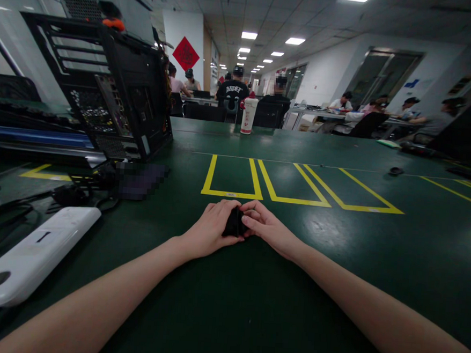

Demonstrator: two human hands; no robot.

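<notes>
As the left hand (210, 226) and right hand (271, 231) pinch a small black object (232, 223) between their fingers at frame centre, a two-handed step that seems to call for steady pressure, cables (73, 193) and a white device (36, 254) lie left on the green table (226, 305), clear of both hands.

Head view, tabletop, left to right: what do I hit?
White elongated casing with a grey oval → left hand → small black object → right hand → small black round piece.
</notes>
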